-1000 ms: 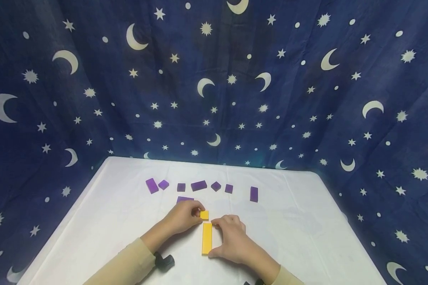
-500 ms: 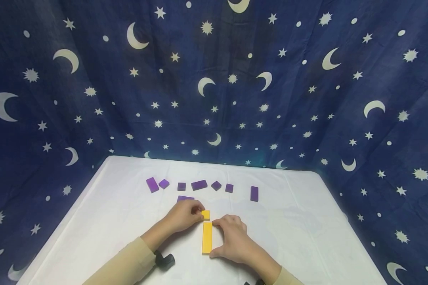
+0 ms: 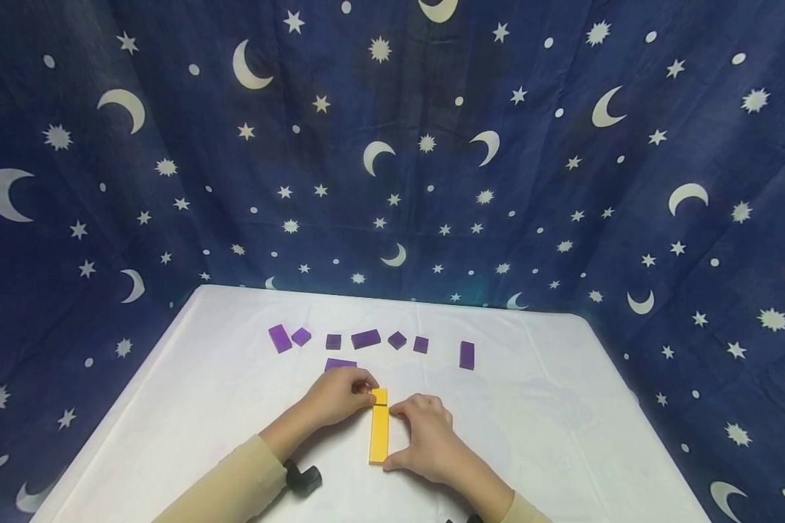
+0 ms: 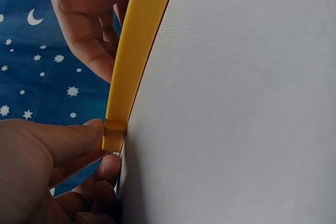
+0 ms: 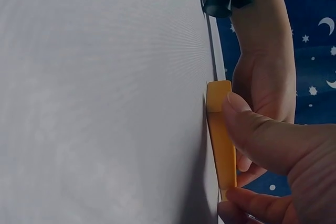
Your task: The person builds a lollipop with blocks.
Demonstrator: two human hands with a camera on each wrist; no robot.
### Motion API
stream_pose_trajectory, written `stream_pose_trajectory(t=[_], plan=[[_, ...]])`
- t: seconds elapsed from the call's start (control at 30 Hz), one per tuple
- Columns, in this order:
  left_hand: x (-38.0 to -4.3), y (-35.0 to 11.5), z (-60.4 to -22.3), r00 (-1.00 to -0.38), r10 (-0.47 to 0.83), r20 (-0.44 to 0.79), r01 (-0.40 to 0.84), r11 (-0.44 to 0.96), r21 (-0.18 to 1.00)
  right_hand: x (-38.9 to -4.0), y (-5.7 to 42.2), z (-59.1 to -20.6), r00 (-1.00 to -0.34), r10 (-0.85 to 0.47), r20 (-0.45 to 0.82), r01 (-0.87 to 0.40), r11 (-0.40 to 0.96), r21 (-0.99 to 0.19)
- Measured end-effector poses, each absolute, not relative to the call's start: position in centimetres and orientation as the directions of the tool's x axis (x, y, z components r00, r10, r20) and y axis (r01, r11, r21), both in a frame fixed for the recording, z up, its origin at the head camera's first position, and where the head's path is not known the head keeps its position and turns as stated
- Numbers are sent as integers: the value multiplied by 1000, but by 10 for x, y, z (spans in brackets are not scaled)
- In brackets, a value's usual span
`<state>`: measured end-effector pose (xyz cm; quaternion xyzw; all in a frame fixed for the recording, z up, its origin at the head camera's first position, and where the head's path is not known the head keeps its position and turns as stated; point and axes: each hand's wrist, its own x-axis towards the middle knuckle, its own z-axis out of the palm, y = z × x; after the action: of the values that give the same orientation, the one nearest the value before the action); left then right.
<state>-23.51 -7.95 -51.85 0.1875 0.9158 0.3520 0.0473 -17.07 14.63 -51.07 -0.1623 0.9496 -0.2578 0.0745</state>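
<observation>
A long yellow block (image 3: 379, 436) lies flat on the white-covered table, pointing away from me. A small square yellow block (image 3: 380, 396) sits at its far end, lined up with it, a thin dark seam between them. My left hand (image 3: 340, 396) pinches the small block from the left, with the thumb on its near left side, as the left wrist view also shows. My right hand (image 3: 425, 439) spans the long block along its right side, thumb (image 5: 239, 103) at the near end and index finger by the far corner.
Beyond the hands, several purple blocks (image 3: 365, 339) lie in a loose row, with another rectangular one (image 3: 467, 355) farther right. One more purple block (image 3: 340, 364) lies just behind the left hand. A dark blue curtain (image 3: 392, 145) with moons and stars hangs behind the table.
The small yellow block has shifted slightly right and toward me with the left hand, closing the gap to the long block. The right hand stays at the long block.
</observation>
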Motion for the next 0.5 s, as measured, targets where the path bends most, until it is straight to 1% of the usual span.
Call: stream_pose_trajectory(t=[0.5], plan=[[-235, -79, -520, -922, 385, 42, 317, 688, 653, -169, 145, -511, -937, -346, -58, -271, 820, -503]])
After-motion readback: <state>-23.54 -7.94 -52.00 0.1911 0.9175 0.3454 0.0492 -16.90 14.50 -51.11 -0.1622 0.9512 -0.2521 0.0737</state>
